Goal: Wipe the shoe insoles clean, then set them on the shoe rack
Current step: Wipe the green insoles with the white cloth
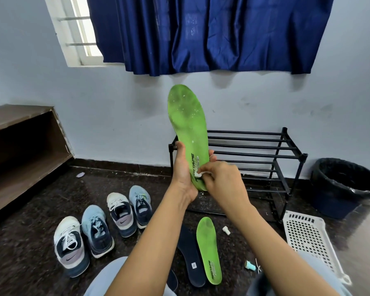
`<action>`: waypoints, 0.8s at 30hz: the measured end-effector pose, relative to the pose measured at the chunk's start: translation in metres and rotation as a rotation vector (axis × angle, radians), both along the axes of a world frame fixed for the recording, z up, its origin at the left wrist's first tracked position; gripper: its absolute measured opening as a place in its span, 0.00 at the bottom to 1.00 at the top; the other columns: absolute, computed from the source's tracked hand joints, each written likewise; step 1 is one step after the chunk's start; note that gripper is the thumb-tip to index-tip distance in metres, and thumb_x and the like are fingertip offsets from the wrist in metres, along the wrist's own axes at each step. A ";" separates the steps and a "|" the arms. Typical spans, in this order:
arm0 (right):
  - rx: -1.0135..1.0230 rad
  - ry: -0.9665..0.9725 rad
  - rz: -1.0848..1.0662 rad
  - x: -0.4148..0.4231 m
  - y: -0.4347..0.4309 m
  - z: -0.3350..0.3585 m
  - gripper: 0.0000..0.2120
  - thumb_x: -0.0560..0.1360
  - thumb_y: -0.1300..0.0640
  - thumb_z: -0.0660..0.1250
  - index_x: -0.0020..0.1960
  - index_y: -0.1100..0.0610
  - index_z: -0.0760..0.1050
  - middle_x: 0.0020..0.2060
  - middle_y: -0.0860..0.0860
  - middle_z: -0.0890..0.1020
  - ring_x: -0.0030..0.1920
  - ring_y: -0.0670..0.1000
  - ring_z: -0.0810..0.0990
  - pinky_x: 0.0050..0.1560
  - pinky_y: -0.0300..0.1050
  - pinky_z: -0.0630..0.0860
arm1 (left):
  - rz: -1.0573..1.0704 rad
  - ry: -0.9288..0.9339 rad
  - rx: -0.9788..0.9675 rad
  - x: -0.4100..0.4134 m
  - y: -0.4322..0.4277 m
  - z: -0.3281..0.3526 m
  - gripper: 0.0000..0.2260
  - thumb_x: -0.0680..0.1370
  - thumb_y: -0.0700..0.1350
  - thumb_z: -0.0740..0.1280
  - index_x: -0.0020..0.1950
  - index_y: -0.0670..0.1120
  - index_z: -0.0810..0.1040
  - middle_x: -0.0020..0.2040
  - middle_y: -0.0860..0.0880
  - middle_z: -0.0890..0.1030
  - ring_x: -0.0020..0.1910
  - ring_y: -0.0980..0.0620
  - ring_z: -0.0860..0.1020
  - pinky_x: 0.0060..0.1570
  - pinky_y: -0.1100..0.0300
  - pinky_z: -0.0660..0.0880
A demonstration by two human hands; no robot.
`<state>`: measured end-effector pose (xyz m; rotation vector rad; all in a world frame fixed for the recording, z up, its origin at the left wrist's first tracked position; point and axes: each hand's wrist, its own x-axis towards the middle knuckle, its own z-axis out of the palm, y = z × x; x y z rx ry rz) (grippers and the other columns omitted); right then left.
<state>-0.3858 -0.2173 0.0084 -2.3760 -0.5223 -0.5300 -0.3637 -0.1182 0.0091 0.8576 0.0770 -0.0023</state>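
Note:
My left hand (183, 169) grips the heel end of a green insole (187, 122), which stands upright with its toe pointing up. White specks dot its surface. My right hand (220, 180) pinches a small white wad (199, 174) against the insole's heel, near the printed lettering. A second green insole (208, 251) lies on the dark floor between my knees, with a dark navy insole (189, 255) beside it on the left. The black shoe rack (265, 159) stands against the wall behind my hands, its bars bare.
Two pairs of sneakers (98, 227) sit on the floor at the left. A black-lined bin (346, 184) and a white perforated basket (308, 238) stand at the right. A white cap (226, 230) and a small teal bottle (250, 265) lie by the insoles. A wooden shelf (24, 150) fills the left.

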 end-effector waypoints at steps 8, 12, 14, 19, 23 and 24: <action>0.046 0.021 0.016 0.001 -0.004 0.002 0.11 0.70 0.65 0.67 0.45 0.53 0.84 0.40 0.53 0.85 0.42 0.56 0.81 0.44 0.43 0.73 | -0.024 -0.002 0.060 -0.003 -0.005 0.002 0.37 0.79 0.68 0.47 0.58 0.39 0.78 0.45 0.41 0.82 0.41 0.47 0.81 0.46 0.54 0.79; 0.029 0.159 0.140 -0.010 -0.005 0.002 0.10 0.69 0.63 0.68 0.44 0.50 0.84 0.35 0.49 0.83 0.34 0.46 0.76 0.36 0.33 0.68 | -0.020 -0.059 0.003 0.000 0.012 0.004 0.36 0.80 0.67 0.46 0.54 0.39 0.80 0.44 0.40 0.83 0.41 0.46 0.81 0.47 0.50 0.78; 0.073 0.209 0.194 -0.011 -0.006 0.003 0.09 0.69 0.63 0.70 0.44 0.51 0.84 0.31 0.46 0.79 0.30 0.40 0.73 0.33 0.28 0.67 | -0.038 -0.064 -0.022 0.000 0.015 0.004 0.36 0.80 0.67 0.47 0.54 0.38 0.80 0.45 0.40 0.83 0.41 0.46 0.81 0.47 0.49 0.79; 0.286 0.249 0.263 -0.015 -0.006 0.006 0.07 0.69 0.63 0.71 0.41 0.51 0.83 0.26 0.40 0.78 0.27 0.39 0.73 0.30 0.30 0.65 | -0.039 -0.066 -0.087 0.001 0.012 0.003 0.36 0.79 0.68 0.48 0.55 0.38 0.79 0.44 0.40 0.82 0.40 0.46 0.81 0.46 0.51 0.78; 0.375 0.090 0.117 -0.010 0.001 0.010 0.11 0.68 0.67 0.69 0.41 0.53 0.83 0.27 0.38 0.77 0.29 0.37 0.75 0.31 0.26 0.66 | -0.032 -0.015 -0.010 -0.003 -0.008 0.001 0.34 0.78 0.68 0.50 0.50 0.39 0.80 0.42 0.42 0.82 0.39 0.48 0.81 0.45 0.55 0.79; 0.380 0.045 0.079 -0.007 0.001 0.010 0.11 0.68 0.67 0.69 0.41 0.52 0.84 0.29 0.39 0.79 0.30 0.37 0.76 0.33 0.25 0.66 | -0.038 -0.001 0.004 -0.005 -0.013 0.000 0.34 0.78 0.68 0.51 0.49 0.40 0.81 0.42 0.42 0.82 0.40 0.48 0.82 0.45 0.55 0.79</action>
